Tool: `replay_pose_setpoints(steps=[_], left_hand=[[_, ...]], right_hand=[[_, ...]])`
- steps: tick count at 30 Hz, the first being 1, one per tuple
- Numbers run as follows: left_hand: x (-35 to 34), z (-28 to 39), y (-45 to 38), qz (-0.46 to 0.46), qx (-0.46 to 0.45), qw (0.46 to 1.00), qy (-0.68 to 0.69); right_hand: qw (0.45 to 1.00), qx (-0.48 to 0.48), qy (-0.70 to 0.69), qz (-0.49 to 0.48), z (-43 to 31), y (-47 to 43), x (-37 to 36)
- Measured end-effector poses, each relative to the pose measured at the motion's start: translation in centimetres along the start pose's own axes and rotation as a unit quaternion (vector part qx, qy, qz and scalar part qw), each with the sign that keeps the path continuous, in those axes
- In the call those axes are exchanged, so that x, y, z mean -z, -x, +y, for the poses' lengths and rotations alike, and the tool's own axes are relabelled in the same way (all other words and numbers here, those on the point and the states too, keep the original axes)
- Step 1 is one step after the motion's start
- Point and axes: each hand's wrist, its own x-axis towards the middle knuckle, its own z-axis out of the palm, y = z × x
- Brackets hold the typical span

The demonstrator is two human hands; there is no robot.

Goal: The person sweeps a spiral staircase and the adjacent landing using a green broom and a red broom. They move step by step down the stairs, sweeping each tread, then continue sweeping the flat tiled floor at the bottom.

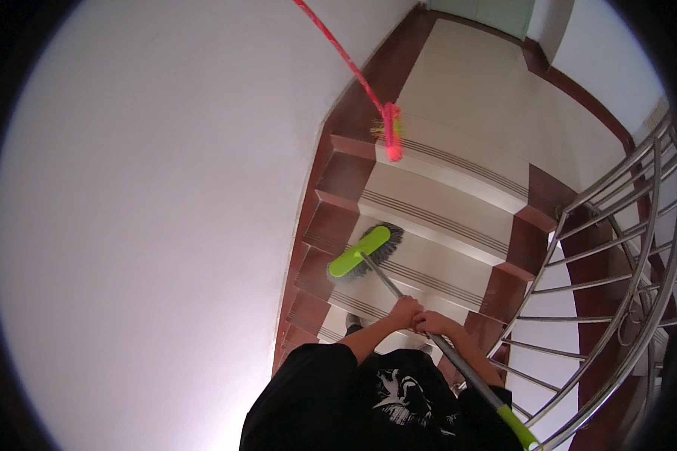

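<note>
Both my hands grip the grey pole (pixel 465 369) of a dust mop, close together. My left hand (pixel 405 312) is lower on the pole, toward the mop head, and my right hand (pixel 433 322) is just behind it. The mop's bright green head (pixel 360 252) with grey fringe rests across a stair edge near the left wall. A green grip (pixel 519 427) caps the pole's upper end by my right side. Further up, a broom with a pink-red head (pixel 392 132) hangs over or touches the top step; its red handle (pixel 338 48) runs up out of view.
Tiled stairs (pixel 437 211) in cream and dark red climb to a landing (pixel 474 90). A white wall (pixel 146 225) bounds the left. On the right curves a stainless steel railing (pixel 592 270). A pale green door (pixel 482 14) stands at the far end.
</note>
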Motion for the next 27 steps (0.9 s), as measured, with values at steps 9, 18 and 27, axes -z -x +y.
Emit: replay_pose_setpoints(steps=[9,18,27], left_hand=[[5.6,-8.5,7.0,0.284,0.036,0.955,0.078],[10.1,4.1,5.4,0.241,-0.056,0.964,0.094],[9.4,14.5,-5.9,0.101,-0.306,0.935,0.147]], right_hand=[[0.98,0.037,0.173,-0.086,-8.9,-11.3,0.3],[0.967,-0.001,0.253,0.017,-13.4,4.6,-0.3],[0.948,-0.047,0.1,0.3,-6.5,17.3,-1.3]])
